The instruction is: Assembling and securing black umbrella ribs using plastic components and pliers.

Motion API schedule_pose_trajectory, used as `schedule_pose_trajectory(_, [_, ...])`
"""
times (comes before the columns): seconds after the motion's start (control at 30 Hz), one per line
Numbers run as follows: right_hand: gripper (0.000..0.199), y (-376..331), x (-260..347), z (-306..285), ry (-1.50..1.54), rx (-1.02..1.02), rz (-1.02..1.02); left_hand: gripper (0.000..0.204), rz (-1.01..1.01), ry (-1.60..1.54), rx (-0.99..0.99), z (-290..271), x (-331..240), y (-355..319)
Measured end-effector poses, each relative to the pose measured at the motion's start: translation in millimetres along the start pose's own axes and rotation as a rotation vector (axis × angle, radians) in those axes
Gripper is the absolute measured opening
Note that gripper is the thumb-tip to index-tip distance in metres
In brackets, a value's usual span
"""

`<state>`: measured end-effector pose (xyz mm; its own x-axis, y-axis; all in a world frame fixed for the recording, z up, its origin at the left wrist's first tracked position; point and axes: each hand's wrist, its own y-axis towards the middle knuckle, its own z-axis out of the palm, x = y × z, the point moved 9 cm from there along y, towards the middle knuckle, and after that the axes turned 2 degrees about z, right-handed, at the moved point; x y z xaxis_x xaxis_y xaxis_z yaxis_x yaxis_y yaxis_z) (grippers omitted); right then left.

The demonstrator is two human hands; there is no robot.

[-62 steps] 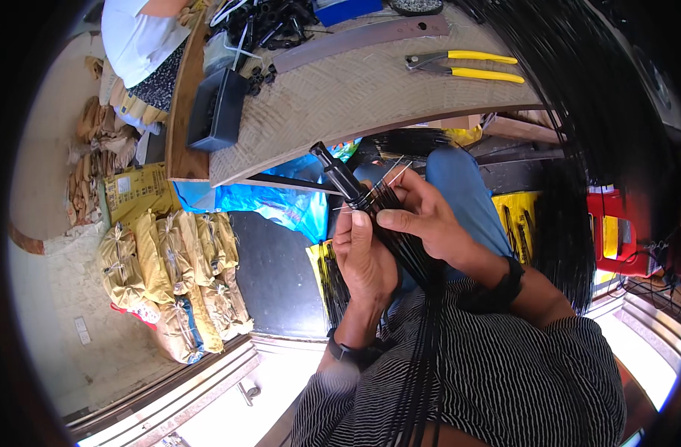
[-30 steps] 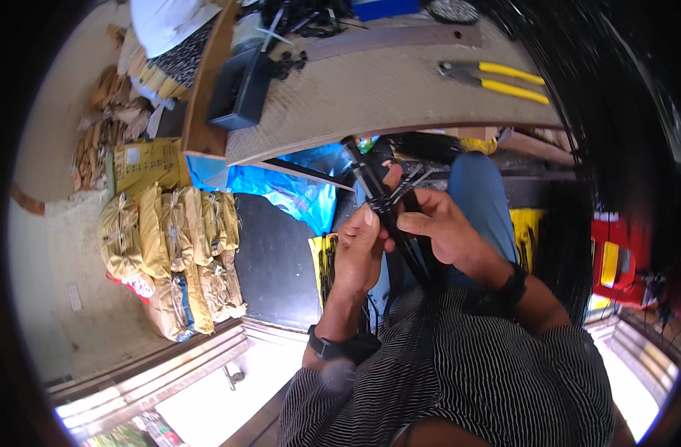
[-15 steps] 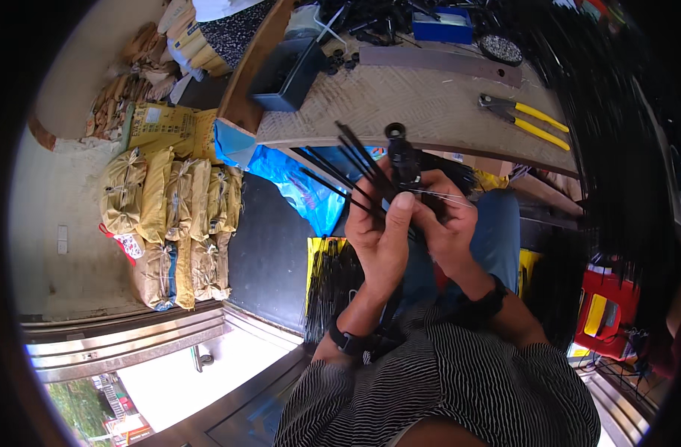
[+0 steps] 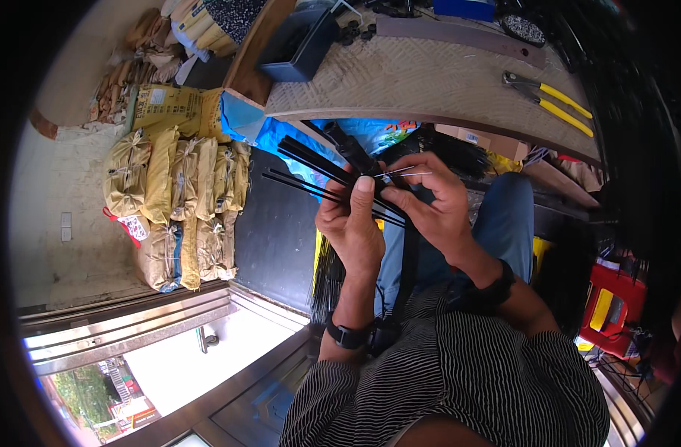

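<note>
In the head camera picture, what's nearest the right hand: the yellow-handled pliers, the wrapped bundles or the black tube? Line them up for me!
From the right hand:
1. Black tube, just up and left
2. Yellow-handled pliers, up and right, on the table
3. Wrapped bundles, far over left

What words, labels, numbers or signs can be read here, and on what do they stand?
Yellow sack: dark print, not copied here.
Blue plastic bag: red characters, cut off by the table edge; not copied.
Cardboard box: label too small to read.
Sign outside: too small to read.
</note>
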<state>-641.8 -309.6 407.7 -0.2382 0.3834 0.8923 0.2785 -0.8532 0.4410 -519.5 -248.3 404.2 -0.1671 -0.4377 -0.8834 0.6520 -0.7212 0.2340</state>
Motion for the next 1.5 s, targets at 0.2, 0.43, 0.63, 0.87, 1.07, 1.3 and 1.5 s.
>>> schedule_pose_trajectory(0.2, [0.015,-2.6,-36.8,7.8,0.133,0.167,0.340,0.027,0.012,0.065,-0.011,-8.2,4.9,-9.8])
schedule_pose_trajectory(0.43, [0.018,-15.0,-40.3,18.9,0.406,0.075,0.358,0.034,0.107,0.274,0.037,5.1,3.1,-17.6])
schedule_pose_trajectory(0.63, [0.018,-20.4,-46.6,20.1,0.336,0.125,0.377,0.026,-0.058,-0.017,-0.006,-8.1,14.0,-10.9])
schedule_pose_trajectory(0.87, [0.015,-15.8,-27.8,8.7,0.127,0.062,0.197,0.024,-0.082,-0.051,-0.043,-15.4,20.6,-9.9])
schedule_pose_trajectory(1.07, [0.017,-16.7,-50.2,16.2,0.168,0.225,0.369,0.030,-0.021,0.104,-0.041,-24.0,24.8,-15.1])
schedule_pose_trajectory(1.3, [0.016,-24.0,-49.7,15.9,0.299,0.165,0.427,0.040,0.042,0.199,0.024,-10.4,20.8,-22.2])
schedule_pose_trajectory(1.5, [0.016,-31.9,-51.3,16.1,0.344,0.112,0.371,0.036,-0.030,0.062,-0.011,-12.4,24.1,-21.6])
